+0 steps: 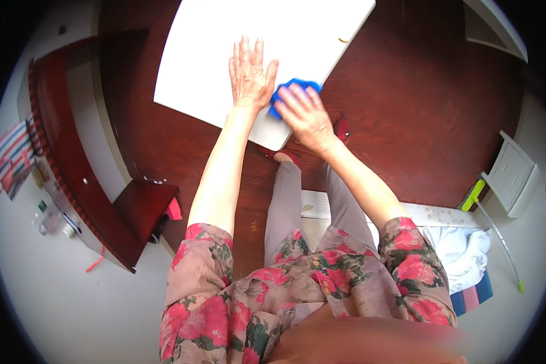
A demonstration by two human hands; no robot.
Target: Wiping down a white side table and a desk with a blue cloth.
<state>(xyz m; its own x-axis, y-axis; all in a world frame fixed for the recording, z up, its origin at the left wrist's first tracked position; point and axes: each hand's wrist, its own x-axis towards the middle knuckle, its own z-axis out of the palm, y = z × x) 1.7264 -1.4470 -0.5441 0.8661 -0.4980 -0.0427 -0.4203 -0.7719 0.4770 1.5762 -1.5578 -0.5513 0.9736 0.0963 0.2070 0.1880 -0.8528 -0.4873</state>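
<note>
White tabletop point(312, 36), smooth, flat, rounded corners, set at slant, narrow corner toward lower edge of view; blue cloth point(298, 81), bunched, blurred, partly covered, lying by tabletop's right edge near that corner

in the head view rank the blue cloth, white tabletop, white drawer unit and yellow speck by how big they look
Largest to smallest, as they look:
1. White tabletop
2. White drawer unit
3. Blue cloth, partly hidden under the right hand
4. Yellow speck near the tabletop's edge
</note>
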